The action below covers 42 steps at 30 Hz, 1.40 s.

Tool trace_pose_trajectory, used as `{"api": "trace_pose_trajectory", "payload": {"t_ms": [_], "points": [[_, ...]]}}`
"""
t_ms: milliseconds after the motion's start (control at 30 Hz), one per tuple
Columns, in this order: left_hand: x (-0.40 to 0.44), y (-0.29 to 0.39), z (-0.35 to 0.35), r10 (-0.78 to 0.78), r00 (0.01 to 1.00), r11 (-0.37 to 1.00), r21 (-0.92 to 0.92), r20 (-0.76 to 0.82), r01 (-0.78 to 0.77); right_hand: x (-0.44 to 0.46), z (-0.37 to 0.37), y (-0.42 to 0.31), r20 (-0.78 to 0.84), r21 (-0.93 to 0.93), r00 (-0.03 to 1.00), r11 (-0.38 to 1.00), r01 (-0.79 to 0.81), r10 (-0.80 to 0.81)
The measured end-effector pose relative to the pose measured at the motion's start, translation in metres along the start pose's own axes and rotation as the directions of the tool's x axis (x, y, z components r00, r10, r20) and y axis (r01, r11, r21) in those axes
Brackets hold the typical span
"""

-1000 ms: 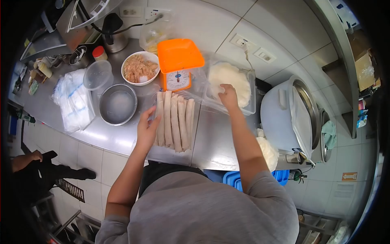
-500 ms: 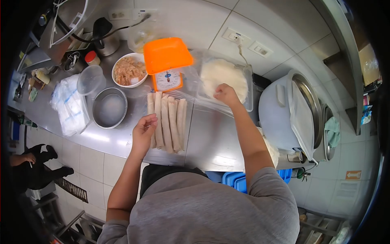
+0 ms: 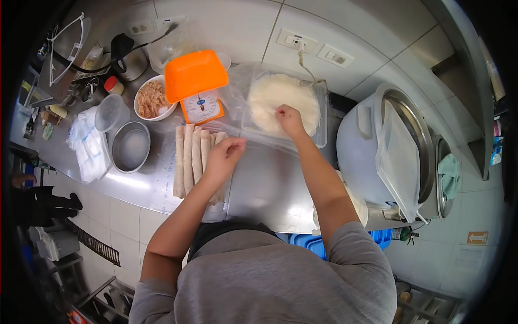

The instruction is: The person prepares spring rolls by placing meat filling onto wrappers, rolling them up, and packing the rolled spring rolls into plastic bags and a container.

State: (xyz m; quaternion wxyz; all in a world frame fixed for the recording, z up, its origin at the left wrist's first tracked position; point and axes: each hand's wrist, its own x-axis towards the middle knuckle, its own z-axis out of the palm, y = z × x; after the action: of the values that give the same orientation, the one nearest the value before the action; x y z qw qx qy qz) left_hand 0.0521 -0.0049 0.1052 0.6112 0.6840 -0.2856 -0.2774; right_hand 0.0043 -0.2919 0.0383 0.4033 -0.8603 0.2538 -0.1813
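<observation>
My right hand (image 3: 290, 120) is over a clear plastic tub (image 3: 322, 132), its fingers pinched together at the surface of a pale, rounded mass (image 3: 270, 97) that looks like thin wrappers. What the fingertips hold, if anything, is too small to make out. My left hand (image 3: 224, 156) is above the right end of a row of several long, pale filled rolls (image 3: 188, 162), fingers curled toward the thumb. Whether something is in it cannot be seen. The hand and forearm hide part of the rightmost rolls.
Behind the rolls stands an orange kitchen scale (image 3: 202, 108) with an orange pan (image 3: 195, 75). Leftward are a bowl of minced filling (image 3: 152, 100), a metal pan (image 3: 131, 147) and plastic bags (image 3: 89, 143). A large pot (image 3: 359, 146) stands right. Another person (image 3: 46, 202) is far left.
My left hand has moved right, from the middle of the rolls to beyond their right side. My right hand stays over the tub, still pinched. The camera view has shifted slightly.
</observation>
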Motion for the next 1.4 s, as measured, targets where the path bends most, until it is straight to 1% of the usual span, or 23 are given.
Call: {"api": "trace_pose_trajectory", "payload": {"t_ms": [33,100,133,200,300,400,500,533,567,600,633,667,700,800,900,1000,1100,1167,1200,1233,1300,1333,1400], "points": [[0.009,0.007,0.009,0.035,0.999,0.994,0.104,0.02,-0.037,0.006,0.002,0.016,-0.026,0.127,0.996,0.989,-0.082,0.086],[0.025,0.023,0.025,0.095,0.993,0.945,0.307,0.073,-0.113,0.017,0.007,0.043,-0.041,0.378,0.964,0.897,-0.228,0.262],[0.035,0.019,0.034,0.179,0.978,0.904,0.375,0.105,-0.206,0.017,0.0,0.037,-0.002,0.488,0.949,0.829,-0.274,0.316],[0.058,-0.001,0.054,0.331,0.923,0.78,0.494,0.195,-0.384,0.013,-0.014,0.026,0.091,0.68,0.91,0.642,-0.354,0.405],[0.093,-0.01,0.08,0.345,0.885,0.537,0.707,0.314,-0.46,0.018,-0.018,0.038,-0.01,0.875,0.869,0.426,-0.232,0.494],[0.124,-0.019,0.096,0.274,0.886,0.465,0.755,0.374,-0.462,0.013,-0.026,0.033,0.001,0.87,0.891,0.44,-0.225,0.454],[0.153,-0.035,0.105,0.248,0.921,0.594,0.704,0.3,-0.39,0.016,-0.025,0.046,0.045,0.854,0.882,0.439,-0.277,0.47],[0.161,-0.041,0.11,0.246,0.967,0.731,0.641,0.072,-0.234,0.016,-0.026,0.048,0.048,0.855,0.873,0.431,-0.287,0.485],[0.169,-0.047,0.116,0.201,0.967,0.845,0.527,-0.156,-0.09,0.015,-0.027,0.049,0.052,0.857,0.865,0.423,-0.296,0.499],[0.173,-0.043,0.12,0.114,0.923,0.928,0.371,-0.368,0.033,0.013,-0.028,0.048,0.057,0.858,0.856,0.413,-0.305,0.514],[0.178,-0.04,0.123,-0.054,0.92,0.975,0.178,-0.389,0.133,0.012,-0.027,0.046,0.064,0.876,0.872,0.392,-0.282,0.485],[0.181,-0.037,0.126,-0.227,0.898,0.971,-0.022,-0.377,0.237,0.009,-0.027,0.044,0.07,0.891,0.887,0.371,-0.261,0.456],[0.182,-0.033,0.128,-0.392,0.857,0.917,-0.219,-0.334,0.334,0.006,-0.028,0.043,0.076,0.905,0.902,0.351,-0.241,0.424],[0.175,-0.033,0.121,-0.414,0.869,0.905,-0.223,-0.272,0.362,-0.001,-0.037,0.039,0.222,0.893,0.943,0.337,-0.298,0.247],[0.171,-0.034,0.112,-0.375,0.883,0.918,-0.245,-0.283,0.311,-0.007,-0.041,0.031,0.314,0.7,0.92,0.598,-0.391,0.234],[0.165,-0.042,0.106,-0.354,0.906,0.89,-0.38,-0.231,0.251,-0.011,-0.03,0.032,0.265,0.642,0.963,0.755,-0.134,-0.055],[0.163,-0.039,0.101,-0.524,0.828,0.793,-0.47,-0.199,0.388,-0.014,-0.024,0.033,0.151,0.384,0.981,0.922,0.053,-0.119],[0.158,-0.045,0.098,-0.367,0.903,0.925,-0.189,-0.221,0.33,-0.014,-0.025,0.029,0.113,0.279,0.985,0.956,0.096,-0.132],[0.156,-0.051,0.098,-0.286,0.935,0.958,-0.041,-0.211,0.284,-0.015,-0.027,0.026,0.095,0.224,0.986,0.968,0.115,-0.139],[0.154,-0.057,0.098,-0.189,0.946,0.971,0.094,-0.264,0.22,-0.015,-0.026,0.022,0.088,0.196,0.986,0.973,0.121,-0.14],[0.151,-0.063,0.097,0.028,0.945,0.925,0.366,-0.327,0.1,-0.012,-0.023,0.017,0.073,0.142,0.987,0.981,0.135,-0.146],[0.151,-0.061,0.094,-0.055,0.964,0.932,0.332,-0.26,0.143,-0.01,-0.021,0.02,0.082,0.165,0.988,0.98,0.115,-0.13],[0.152,-0.054,0.088,-0.212,0.97,0.932,0.274,-0.119,0.238,-0.006,-0.015,0.025,0.102,0.215,0.99,0.974,0.078,-0.102]]}}
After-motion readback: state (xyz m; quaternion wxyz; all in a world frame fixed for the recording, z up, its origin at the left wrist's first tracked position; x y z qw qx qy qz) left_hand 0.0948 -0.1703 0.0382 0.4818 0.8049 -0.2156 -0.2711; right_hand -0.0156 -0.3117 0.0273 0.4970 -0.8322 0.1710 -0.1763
